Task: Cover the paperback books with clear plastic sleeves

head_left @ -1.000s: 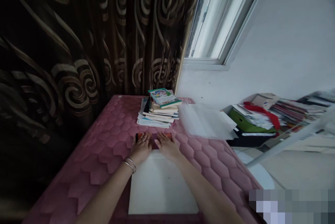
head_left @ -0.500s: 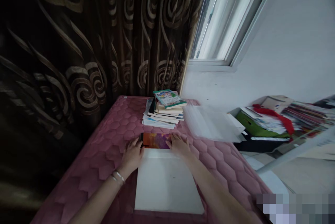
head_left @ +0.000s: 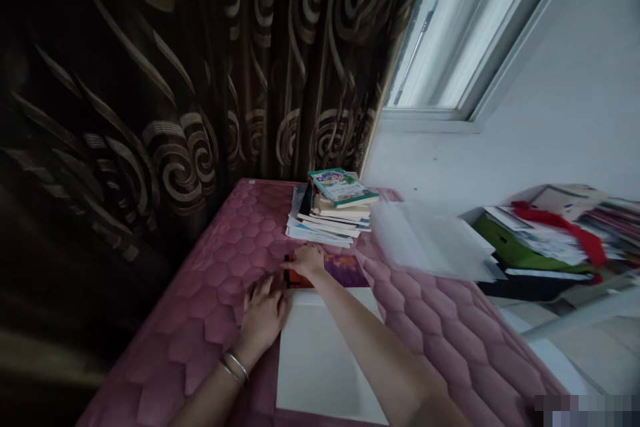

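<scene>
While the right hand [head_left: 306,259] reaches across the left part of a book [head_left: 347,271] with an orange and purple cover, the left hand [head_left: 264,310] lies just beside that book's left edge, palm down, its fingers slightly spread and holding nothing that shows. The right hand's fingers point left, toward the dark strip at the cover's left end; they look bent, but I cannot tell whether they pinch the edge or merely rest on it. The book lies flat, and its near side meets the far end of a white sheet [head_left: 323,360] — which of the 2 lies on top there is hard to make out. The right forearm passes over this sheet, hiding part of it, and 2 thin bracelets [head_left: 235,367] circle the left wrist. Everything here rests on a pink quilted cover [head_left: 220,310] patterned with hexagons. Beyond the book stands an uneven stack of books and papers [head_left: 333,222], topped by a green-edged book [head_left: 344,188] with a colourful picture, set askew. Right of the stack lie clear plastic sheets [head_left: 430,237], and past them a red cloth [head_left: 565,230] drapes over papers and a green item [head_left: 507,240]. A dark swirl-patterned curtain [head_left: 175,154] hangs behind, beside a window [head_left: 465,34].
</scene>
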`<state>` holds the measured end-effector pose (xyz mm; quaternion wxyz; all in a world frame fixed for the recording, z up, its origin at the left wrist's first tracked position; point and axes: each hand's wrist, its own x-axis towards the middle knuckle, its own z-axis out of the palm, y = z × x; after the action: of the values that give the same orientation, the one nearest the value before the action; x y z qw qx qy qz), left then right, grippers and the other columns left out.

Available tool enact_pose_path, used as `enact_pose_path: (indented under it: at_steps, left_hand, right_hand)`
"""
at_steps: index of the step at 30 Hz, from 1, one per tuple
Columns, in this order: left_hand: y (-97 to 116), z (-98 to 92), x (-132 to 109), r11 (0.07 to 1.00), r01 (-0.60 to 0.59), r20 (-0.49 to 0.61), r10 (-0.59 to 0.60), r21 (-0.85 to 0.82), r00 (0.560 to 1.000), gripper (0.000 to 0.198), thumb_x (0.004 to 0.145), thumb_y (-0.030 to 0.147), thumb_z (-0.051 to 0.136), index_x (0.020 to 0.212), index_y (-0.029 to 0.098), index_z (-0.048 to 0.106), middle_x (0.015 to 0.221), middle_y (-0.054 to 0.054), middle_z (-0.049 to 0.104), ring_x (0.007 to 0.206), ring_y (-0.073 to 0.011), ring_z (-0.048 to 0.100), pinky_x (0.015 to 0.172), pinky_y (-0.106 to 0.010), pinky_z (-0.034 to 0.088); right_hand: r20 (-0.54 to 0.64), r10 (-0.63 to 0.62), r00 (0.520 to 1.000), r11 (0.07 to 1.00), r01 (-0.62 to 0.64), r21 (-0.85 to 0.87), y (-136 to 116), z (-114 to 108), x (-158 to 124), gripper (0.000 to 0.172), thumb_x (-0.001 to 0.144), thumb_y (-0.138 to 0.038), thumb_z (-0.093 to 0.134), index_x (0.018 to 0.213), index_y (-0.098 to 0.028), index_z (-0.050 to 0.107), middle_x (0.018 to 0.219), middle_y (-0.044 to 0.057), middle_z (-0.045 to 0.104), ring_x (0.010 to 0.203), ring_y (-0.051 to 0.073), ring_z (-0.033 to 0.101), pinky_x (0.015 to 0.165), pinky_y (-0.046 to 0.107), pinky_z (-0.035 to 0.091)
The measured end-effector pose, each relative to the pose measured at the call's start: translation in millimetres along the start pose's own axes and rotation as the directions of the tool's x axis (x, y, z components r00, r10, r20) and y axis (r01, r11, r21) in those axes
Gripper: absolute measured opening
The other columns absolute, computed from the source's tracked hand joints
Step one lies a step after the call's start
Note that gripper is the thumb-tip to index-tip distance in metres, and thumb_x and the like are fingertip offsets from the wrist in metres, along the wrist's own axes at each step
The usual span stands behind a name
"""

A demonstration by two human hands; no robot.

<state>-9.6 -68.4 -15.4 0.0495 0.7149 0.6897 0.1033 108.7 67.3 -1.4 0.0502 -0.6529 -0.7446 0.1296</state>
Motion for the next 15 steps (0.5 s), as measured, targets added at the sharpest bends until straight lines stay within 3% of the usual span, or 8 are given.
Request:
enact_pose_path:
  at_steps: [5,10,12,15]
  left_hand:
    - [-1.0,-0.7,-0.4,0.999,-0.007,0.005,0.007,-0.032,1.0,0.037,0.096,0.035,0.036,0.116,0.026,0.065,0.146,-0.006,0.045,0.133,-0.0245,0.041,0.11,-0.047,0.03]
    - [-0.8,1.7,-0.7,1.0,-0.014,-0.04,0.014,0.005,0.999,0.036,0.095,0.035,0.038,0.119,0.029,0.064,0.145,-0.004,0.047,0.131,-0.0244,0.044,0.11,-0.045,0.031]
    - [-1.5,1.8,-0.6,1.0,-0.01,-0.041,0.011,0.024,0.999,0.038,0.095,0.036,0.037,0.121,0.029,0.063,0.145,-0.004,0.047,0.13,-0.0251,0.045,0.109,-0.045,0.033]
    - [-2.2,-1.5,1.5,0.999,-0.023,-0.022,0.024,0.038,0.999,0.041,0.095,0.035,0.035,0.127,0.027,0.059,0.146,-0.006,0.045,0.132,-0.0244,0.043,0.109,-0.044,0.032]
  right_hand:
    - [-0.083,0.046,0.995,0.999,-0.047,-0.002,-3.7,1.7,15.6,0.052,0.085,-0.059,0.053,0.1,-0.013,0.071,0.107,0.019,0.069,0.108,0.031,0.06,0.092,0.041,0.04]
    - [-0.134,-0.039,0.99,0.999,0.04,0.003,-3.7,8.2,-0.3,0.042,0.092,-0.048,0.048,0.103,-0.014,0.069,0.115,0.019,0.066,0.112,0.029,0.057,0.095,0.042,0.036]
    - [-0.13,-0.086,0.988,0.996,0.089,0.015,8.1,7.7,-13.5,0.035,0.09,-0.046,0.052,0.102,-0.018,0.069,0.114,0.014,0.067,0.11,0.026,0.058,0.094,0.039,0.036]
    - [-0.106,-0.085,0.991,0.995,0.09,0.042,45.1,0.5,-38.1,0.028,0.084,-0.046,0.061,0.094,-0.021,0.069,0.102,0.008,0.071,0.101,0.023,0.062,0.09,0.037,0.038]
